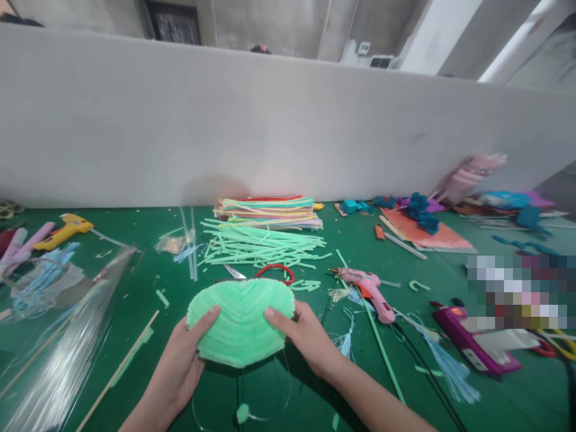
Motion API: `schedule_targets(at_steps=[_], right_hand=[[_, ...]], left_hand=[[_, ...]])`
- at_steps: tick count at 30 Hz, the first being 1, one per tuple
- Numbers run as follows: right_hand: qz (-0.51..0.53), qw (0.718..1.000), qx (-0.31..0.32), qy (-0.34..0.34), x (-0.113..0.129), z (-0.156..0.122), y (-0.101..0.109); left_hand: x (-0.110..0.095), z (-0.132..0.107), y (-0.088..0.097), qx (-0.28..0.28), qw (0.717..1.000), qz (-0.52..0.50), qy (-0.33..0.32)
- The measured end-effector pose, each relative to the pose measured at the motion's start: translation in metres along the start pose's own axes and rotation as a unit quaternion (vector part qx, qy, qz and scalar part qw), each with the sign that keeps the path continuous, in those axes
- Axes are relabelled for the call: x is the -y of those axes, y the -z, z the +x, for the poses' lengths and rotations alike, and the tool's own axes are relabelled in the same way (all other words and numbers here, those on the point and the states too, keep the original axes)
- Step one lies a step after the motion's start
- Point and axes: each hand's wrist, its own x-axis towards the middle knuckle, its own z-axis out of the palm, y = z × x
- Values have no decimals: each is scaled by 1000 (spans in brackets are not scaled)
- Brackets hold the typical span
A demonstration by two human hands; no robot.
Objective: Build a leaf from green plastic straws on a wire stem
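Between my two hands is a light green fan-shaped piece (242, 321). It looks built from rows of fuzzy pipe cleaners laid side by side, with a crease down its middle. My left hand (184, 354) grips its left edge, thumb on top and fingers underneath. At the right edge my right hand (310, 336) pinches it the same way, its fingers mostly hidden behind. Just beyond the piece lie red-handled scissors (285, 270), partly covered by it. Below it, thin clear strands and a small green scrap (242, 413) show.
Loose green pipe cleaners (265, 243) lie before a multicoloured bundle (270, 207). To the right are a pink glue gun (366, 288), blue tassels (450, 366) and a purple tool (472, 342). A yellow glue gun (67, 230) and clear plastic (76, 348) lie left. A white partition (288, 126) stands behind.
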Motion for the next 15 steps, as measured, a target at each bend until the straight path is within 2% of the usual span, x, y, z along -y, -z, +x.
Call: schedule_targets(at_steps=[4, 8, 12, 15], right_hand=[[16, 1000, -22, -14, 1, 1, 3], [14, 999, -26, -15, 3, 4, 6], [18, 999, -26, -19, 4, 7, 9], [24, 998, -3, -58, 3, 10, 11]], left_hand=[[3, 5, 4, 8, 999, -17, 36], [7, 9, 1, -17, 997, -22, 70], [8, 17, -2, -53, 997, 53, 33], [8, 27, 12, -63, 990, 129, -14]])
